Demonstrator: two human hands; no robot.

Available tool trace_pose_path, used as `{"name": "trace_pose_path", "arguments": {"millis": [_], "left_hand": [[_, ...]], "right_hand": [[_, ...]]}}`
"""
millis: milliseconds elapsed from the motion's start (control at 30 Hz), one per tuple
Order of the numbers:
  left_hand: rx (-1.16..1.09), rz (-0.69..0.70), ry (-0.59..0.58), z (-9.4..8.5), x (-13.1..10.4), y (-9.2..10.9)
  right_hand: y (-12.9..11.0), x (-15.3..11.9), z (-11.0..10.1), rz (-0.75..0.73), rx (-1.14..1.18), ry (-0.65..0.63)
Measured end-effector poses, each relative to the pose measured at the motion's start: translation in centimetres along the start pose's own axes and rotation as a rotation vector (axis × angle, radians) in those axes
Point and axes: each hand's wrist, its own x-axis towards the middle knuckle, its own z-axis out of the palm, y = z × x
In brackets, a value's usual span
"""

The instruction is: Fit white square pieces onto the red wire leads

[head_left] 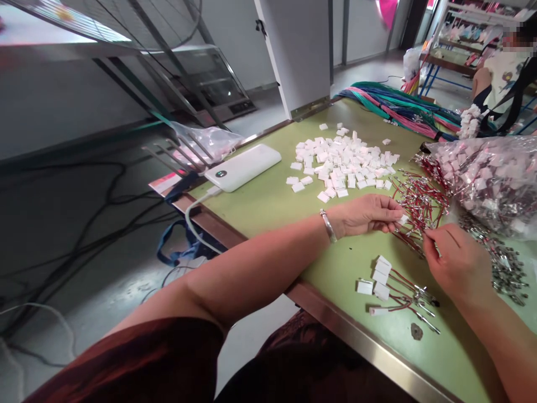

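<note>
My left hand (371,214) pinches a small white connector housing (403,220) between thumb and fingertips. Close by on the right, my right hand (459,260) has its thumb and forefinger pressed together at the edge of the pile of short red wires (422,198) with metal terminals. Whatever it grips there is too small to make out. Below the hands lie several white housings (381,274) with red wires fitted. A large heap of loose white housings (344,159) spreads over the green tabletop (268,207) beyond my left hand.
At the left edge lies a white power bank (245,167) with a cable. A clear bag of white parts (490,173) and loose metal pieces (503,263) are on the right. Bundled coloured wires (403,106) lie at the back. Another person (503,78) sits at far right.
</note>
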Motion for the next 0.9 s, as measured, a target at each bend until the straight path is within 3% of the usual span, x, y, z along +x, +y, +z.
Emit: {"name": "trace_pose_path", "arguments": {"millis": [133,300,400,533,900], "left_hand": [[0.011,0.001,-0.008,-0.1,0.2,-0.4],[0.159,0.048,-0.032,0.1,0.3,-1.0],[0.228,0.064,-0.063,0.3,0.2,-1.3],[0.292,0.033,-0.136,0.4,0.2,-1.6],[0.342,0.001,-0.252,-0.1,0.6,-2.1]], "right_hand": [[-0.4,0.0,-0.1,-0.038,-0.056,-0.017],[-0.7,0.0,0.4,0.070,0.196,-0.052],[-0.7,-0.1,0.6,0.159,0.357,-0.176],[-0.8,-0.3,0.7,0.142,0.470,-0.295],[-1.9,-1.3,0.7,0.094,0.520,-0.243]]}}
